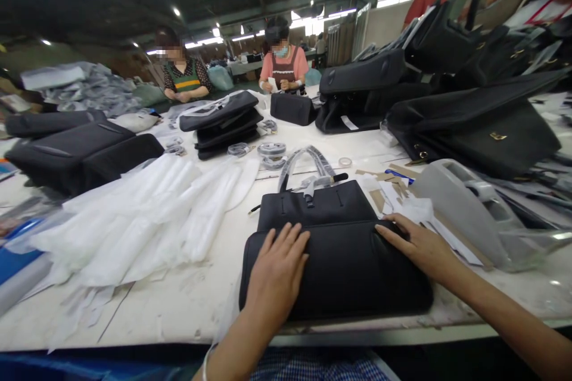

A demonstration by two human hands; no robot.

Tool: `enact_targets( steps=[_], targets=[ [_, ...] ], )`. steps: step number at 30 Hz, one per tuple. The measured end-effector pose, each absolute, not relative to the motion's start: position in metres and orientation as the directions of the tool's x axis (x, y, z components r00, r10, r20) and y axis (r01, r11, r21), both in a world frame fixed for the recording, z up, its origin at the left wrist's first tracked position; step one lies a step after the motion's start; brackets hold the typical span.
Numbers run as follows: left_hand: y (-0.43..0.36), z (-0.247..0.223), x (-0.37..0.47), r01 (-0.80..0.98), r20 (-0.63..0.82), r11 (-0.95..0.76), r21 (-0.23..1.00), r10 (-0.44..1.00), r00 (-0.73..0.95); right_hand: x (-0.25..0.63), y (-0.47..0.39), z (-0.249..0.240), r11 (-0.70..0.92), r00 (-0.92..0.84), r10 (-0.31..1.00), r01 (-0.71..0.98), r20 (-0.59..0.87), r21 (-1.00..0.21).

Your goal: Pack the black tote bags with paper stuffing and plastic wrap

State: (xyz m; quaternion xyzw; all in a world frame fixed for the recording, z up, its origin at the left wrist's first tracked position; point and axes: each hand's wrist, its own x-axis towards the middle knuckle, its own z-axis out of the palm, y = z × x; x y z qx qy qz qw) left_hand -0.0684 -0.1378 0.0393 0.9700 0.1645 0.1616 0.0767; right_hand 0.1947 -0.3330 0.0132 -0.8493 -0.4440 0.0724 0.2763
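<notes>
A black handbag (344, 274) lies on the white table right in front of me, its broad flat face toward me. Its upper part, with wrapped handles (308, 161) standing up, points away from me. My left hand (279, 268) rests flat on the left part of the bag, fingers stretched out. At the bag's upper right edge is my right hand (411, 244), fingers extended and touching the black surface. Neither hand is closed around anything.
White wrapping sheets (147, 214) spread to the left. Stacked black bags stand at left (80, 149), centre (226, 122) and right (478, 119). Wrapped coiled straps (272, 152) lie mid-table. Paper scraps and a clear plastic-wrapped piece (473, 208) are at right. Two people work across the table.
</notes>
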Motion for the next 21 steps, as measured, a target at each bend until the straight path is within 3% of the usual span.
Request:
enact_targets(
  steps=[4,7,10,12,16,18,21],
  targets=[
    [-0.146,0.034,-0.044,0.288,0.191,-0.922,0.258,0.341,0.92,0.192,-0.347,0.019,-0.389,0.544,0.795,0.797,0.27,-0.461],
    [-0.145,0.031,-0.044,0.294,0.199,-0.918,0.268,0.351,0.915,0.18,-0.373,0.021,-0.483,0.675,0.657,0.719,0.335,-0.501],
    [-0.144,0.03,-0.048,0.287,0.216,-0.919,0.27,0.349,0.912,0.161,-0.399,0.017,-0.545,0.868,0.489,0.383,0.088,-0.746],
    [-0.145,0.03,-0.049,0.286,0.225,-0.917,0.277,0.351,0.909,0.147,-0.406,0.014,-0.446,0.893,0.429,0.076,-0.138,-0.892],
    [-0.144,0.031,-0.048,0.29,0.228,-0.914,0.283,0.358,0.905,0.133,-0.4,0.019,-0.112,0.84,0.415,-0.333,-0.348,-0.936],
    [-0.142,0.033,-0.05,0.3,0.232,-0.908,0.293,0.371,0.899,0.136,-0.394,0.021,-0.044,0.818,0.439,-0.393,-0.371,-0.918],
    [-0.135,0.037,-0.055,0.305,0.254,-0.894,0.328,0.394,0.883,0.142,-0.381,0.015,-0.112,0.767,0.585,-0.247,-0.265,-0.963]
  ],
)
